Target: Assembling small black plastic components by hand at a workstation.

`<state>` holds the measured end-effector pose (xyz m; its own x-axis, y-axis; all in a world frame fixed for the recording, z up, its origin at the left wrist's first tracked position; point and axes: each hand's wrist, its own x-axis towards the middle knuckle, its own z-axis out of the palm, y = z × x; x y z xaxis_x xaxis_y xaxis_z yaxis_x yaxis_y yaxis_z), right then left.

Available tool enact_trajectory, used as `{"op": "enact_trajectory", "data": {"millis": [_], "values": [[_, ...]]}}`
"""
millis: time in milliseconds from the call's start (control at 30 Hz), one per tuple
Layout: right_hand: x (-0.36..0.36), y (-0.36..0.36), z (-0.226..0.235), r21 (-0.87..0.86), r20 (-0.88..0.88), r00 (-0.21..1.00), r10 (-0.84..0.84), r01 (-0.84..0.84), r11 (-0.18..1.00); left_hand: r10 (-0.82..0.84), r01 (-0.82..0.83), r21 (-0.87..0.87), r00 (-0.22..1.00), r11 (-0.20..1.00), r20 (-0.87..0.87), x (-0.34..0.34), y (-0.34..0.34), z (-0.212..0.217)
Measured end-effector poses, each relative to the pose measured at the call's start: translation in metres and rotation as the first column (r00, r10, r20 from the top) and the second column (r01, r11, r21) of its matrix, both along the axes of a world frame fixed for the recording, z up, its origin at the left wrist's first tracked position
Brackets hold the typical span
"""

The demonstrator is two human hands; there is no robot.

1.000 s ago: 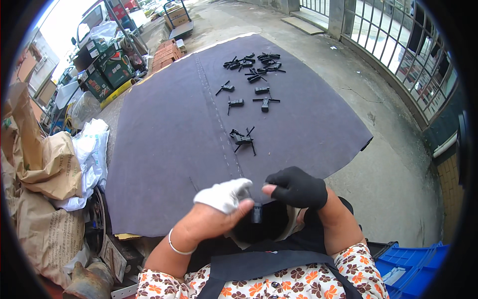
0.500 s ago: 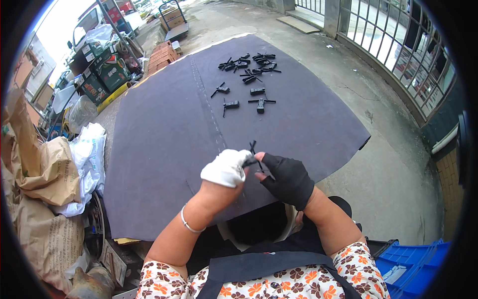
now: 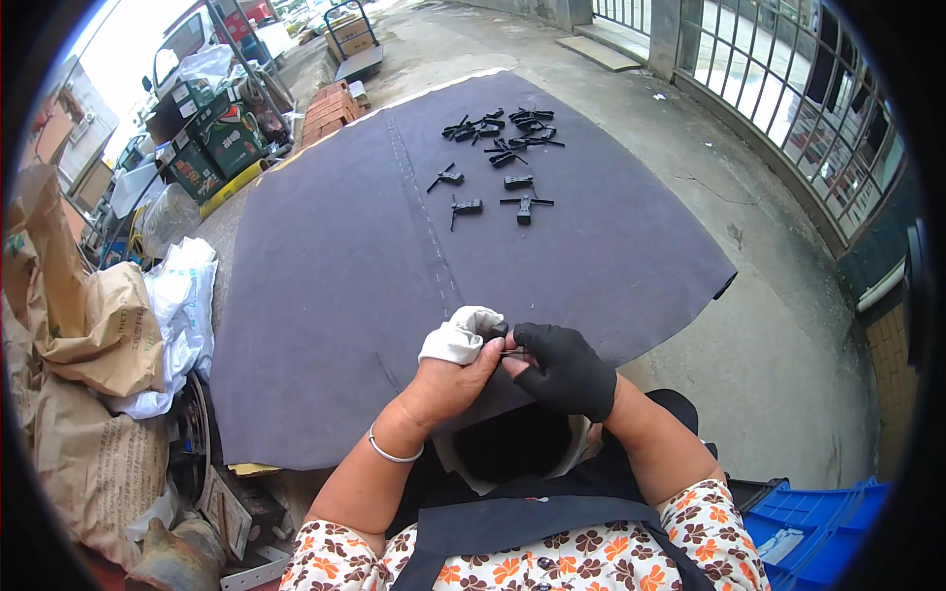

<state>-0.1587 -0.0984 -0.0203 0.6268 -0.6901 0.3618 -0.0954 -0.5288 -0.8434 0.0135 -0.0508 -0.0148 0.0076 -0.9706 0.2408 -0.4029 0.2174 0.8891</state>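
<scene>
My left hand [image 3: 459, 345], in a white glove that leaves the thumb bare, is closed on a small black plastic part [image 3: 500, 332]. My right hand [image 3: 567, 369], in a black fingerless glove, meets it, thumb and fingertips pinched at the part's near end. Something thin shows between the fingertips, too small to name. Both hands are just above the near edge of the dark cloth-covered table [image 3: 315, 295]. Farther off lie several similar black parts with thin crossbars, some spread singly like this black part [image 3: 523, 211], others in a loose pile [image 3: 507, 133].
Brown paper sacks [image 3: 94, 335] and white plastic bags [image 3: 182, 295] crowd the left side. A dark round opening [image 3: 512, 443] sits below the table's near edge. Blue crates [image 3: 818, 527] stand at lower right. Beyond are green boxes [image 3: 222, 138], a hand cart [image 3: 355, 59] and a barred fence [image 3: 778, 89].
The hands have come closer together and slightly lower. The left hand has turned so its bare thumb shows, and the part's crossbar no longer sticks up above the fingers.
</scene>
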Motion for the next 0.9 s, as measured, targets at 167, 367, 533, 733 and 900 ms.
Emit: {"op": "enact_trajectory", "data": {"millis": [167, 367, 533, 733, 900], "values": [[0.002, 0.006, 0.001, -0.240, 0.044, 0.999, -0.008, 0.018, 0.970, 0.082, -0.065, 0.069, 0.954, 0.996, -0.288, -0.009, 0.001, 0.003], [0.003, 0.007, -0.004, -0.299, 0.157, 0.969, -0.191, 0.231, 0.926, 0.104, 0.052, 0.358, 0.909, 0.932, -0.404, -0.018, 0.014, 0.027], [-0.002, 0.001, 0.009, 0.145, 0.110, 0.967, -0.231, 0.214, 0.966, -0.052, 0.057, 0.010, 0.958, 0.998, -0.284, -0.019, 0.012, 0.017], [-0.006, -0.003, 0.009, 0.090, 0.084, 0.996, -0.033, 0.025, 0.996, 0.029, -0.037, -0.079, 0.995, 0.996, -0.096, -0.018, 0.010, 0.011], [-0.007, -0.001, 0.011, 0.111, 0.045, 0.999, -0.003, -0.002, 0.994, 0.058, 0.002, 0.182, 0.944, 0.983, -0.325, -0.020, 0.015, 0.026]]}}
